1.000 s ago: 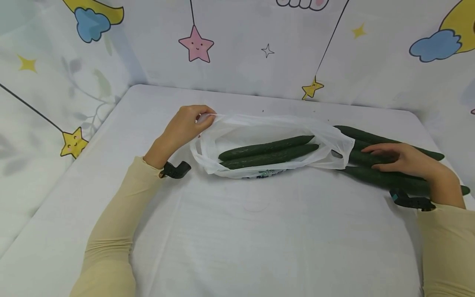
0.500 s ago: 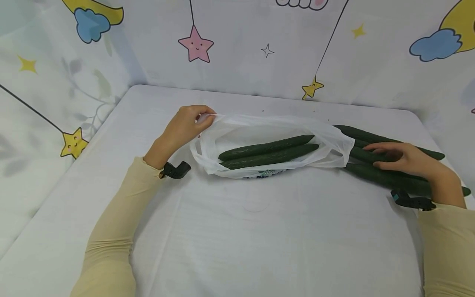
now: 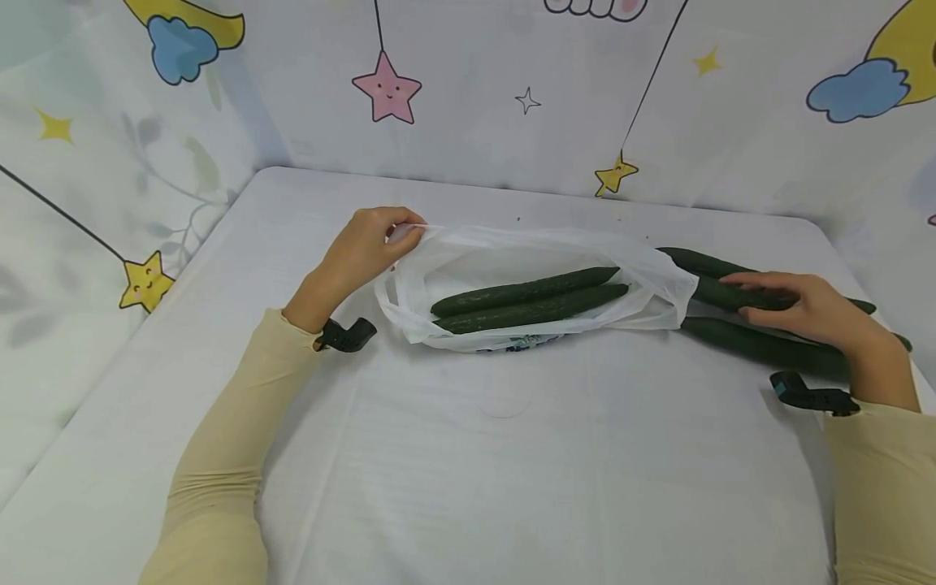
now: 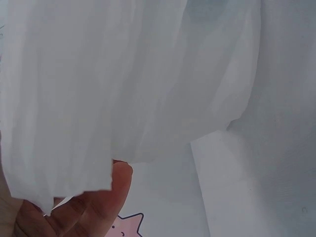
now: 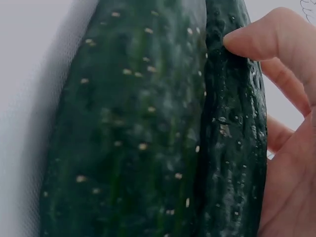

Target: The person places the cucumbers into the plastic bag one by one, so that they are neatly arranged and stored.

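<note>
My left hand (image 3: 376,241) pinches the upper left edge of a white plastic bag (image 3: 526,237) that lies on its side, mouth spread. The left wrist view shows the bag film (image 4: 123,89) hanging over my fingers (image 4: 121,185). Two dark green cucumbers (image 3: 526,302) lie side by side inside the bag. At the right, my right hand (image 3: 819,309) grips the middle one of three loose cucumbers, thumb on the near side of this cucumber (image 5: 234,128). A front cucumber (image 3: 760,345) and a back cucumber (image 3: 698,260) flank it. Their left ends reach the bag's right end.
A white cloth covers the table (image 3: 504,471). Behind it hangs a white backdrop (image 3: 468,138) printed with stars, moons and clouds. Dark camera mounts sit on both wrists, the right mount (image 3: 808,396) close to the front cucumber.
My right hand has closed round the middle cucumber and shifted it slightly backward, away from the front one. My left hand and the bag stay as they were.
</note>
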`<state>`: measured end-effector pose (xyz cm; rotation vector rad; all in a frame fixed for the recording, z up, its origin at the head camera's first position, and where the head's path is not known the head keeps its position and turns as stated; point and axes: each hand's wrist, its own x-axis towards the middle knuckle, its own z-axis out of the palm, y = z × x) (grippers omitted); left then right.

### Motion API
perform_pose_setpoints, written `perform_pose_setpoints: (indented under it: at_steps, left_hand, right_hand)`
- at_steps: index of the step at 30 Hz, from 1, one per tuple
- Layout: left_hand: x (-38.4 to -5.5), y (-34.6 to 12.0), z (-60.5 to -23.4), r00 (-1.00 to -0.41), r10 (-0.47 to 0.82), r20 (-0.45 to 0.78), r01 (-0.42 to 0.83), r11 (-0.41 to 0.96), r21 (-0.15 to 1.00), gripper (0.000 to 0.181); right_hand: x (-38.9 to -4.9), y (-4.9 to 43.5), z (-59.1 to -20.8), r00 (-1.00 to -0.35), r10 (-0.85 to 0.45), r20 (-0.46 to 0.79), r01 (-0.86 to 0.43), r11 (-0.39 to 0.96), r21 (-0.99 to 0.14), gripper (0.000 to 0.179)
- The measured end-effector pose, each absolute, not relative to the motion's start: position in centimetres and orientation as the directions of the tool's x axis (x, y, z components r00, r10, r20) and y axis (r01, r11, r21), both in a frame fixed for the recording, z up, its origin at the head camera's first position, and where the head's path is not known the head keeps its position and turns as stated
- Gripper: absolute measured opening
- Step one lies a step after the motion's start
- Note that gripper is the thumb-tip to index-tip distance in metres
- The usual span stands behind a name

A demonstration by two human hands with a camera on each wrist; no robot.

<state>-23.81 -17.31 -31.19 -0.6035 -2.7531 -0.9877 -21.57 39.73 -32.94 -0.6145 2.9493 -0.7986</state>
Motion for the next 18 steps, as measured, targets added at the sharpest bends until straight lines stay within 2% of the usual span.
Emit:
perform_pose_setpoints:
  at_steps: [18]
  left_hand:
    - [-23.80, -17.28, -31.19, -0.908, 0.316, 0.275, 0.419, 0.698, 0.581, 0.024]
  right_hand:
    - [-21.44, 39.58, -32.55, -0.945, -0.297, 0.135, -0.323, 0.795, -0.513, 0.048]
